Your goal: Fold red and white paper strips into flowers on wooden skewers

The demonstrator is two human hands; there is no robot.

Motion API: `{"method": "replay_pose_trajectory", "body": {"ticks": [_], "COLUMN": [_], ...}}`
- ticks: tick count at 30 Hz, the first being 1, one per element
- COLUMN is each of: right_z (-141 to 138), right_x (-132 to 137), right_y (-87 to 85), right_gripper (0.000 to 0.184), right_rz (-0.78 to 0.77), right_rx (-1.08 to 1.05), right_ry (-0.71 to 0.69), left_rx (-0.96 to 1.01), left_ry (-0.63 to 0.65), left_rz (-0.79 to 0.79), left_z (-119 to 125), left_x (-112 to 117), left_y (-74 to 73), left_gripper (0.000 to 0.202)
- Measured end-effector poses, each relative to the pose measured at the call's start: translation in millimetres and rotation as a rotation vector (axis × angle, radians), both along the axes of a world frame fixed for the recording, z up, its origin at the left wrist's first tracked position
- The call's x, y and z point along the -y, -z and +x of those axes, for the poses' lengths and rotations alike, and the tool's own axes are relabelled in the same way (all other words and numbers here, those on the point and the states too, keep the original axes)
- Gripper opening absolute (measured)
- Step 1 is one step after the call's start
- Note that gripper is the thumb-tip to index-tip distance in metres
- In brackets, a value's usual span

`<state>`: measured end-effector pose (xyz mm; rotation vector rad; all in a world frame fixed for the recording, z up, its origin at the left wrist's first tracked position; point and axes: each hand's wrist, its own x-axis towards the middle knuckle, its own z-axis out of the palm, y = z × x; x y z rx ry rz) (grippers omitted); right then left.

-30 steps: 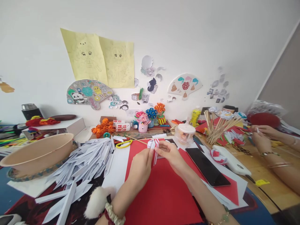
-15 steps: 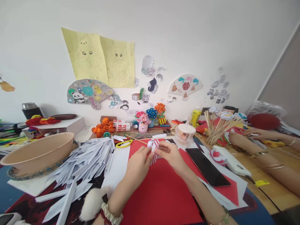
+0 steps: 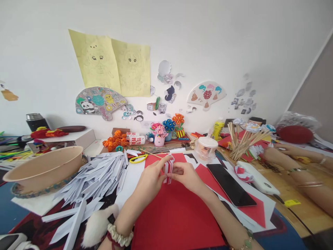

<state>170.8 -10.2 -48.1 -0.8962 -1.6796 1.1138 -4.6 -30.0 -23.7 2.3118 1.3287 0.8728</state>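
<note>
Cluttered craft table [image 3: 291, 194], both hands [image 3: 166, 175] pinching striped paper piece [image 3: 168, 168], red sheet [image 3: 177, 215] below

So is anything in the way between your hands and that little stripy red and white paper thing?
No, nothing visible is in the way. The left hand and the right hand both pinch the red-and-white paper piece directly, above the red sheet. The yellow scissors lie apart, to its left.

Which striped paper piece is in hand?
The striped piece above the red sheet, pinched by left hand and right hand; the other piece lies beside the phone.
</note>
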Motion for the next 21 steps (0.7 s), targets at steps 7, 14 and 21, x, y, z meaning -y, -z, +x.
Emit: {"method": "replay_pose_trajectory", "body": {"ticks": [7,14,21], "right_z": [-0.3,0.0,-0.6], "right_x": [-0.5,-0.6,2.1], "right_y": [0.1,0.1,-1.6], "right_gripper": [0.037,0.034,0.032], "right_rz": [0.013,0.038,0.138], "right_rx": [0.012,0.055,0.161], "right_ry": [0.032,0.046,0.050], "left_rx": [0.023,0.064,0.213], "left_ry": [0.055,0.077,-0.003], "left_rz": [-0.003,-0.012,-0.077], "left_z": [2.1,2.4,3.7], "left_x": [0.6,1.0,1.1], "left_y": [0.6,0.1,-8.5], "left_gripper": [0.063,0.058,0.025]}}
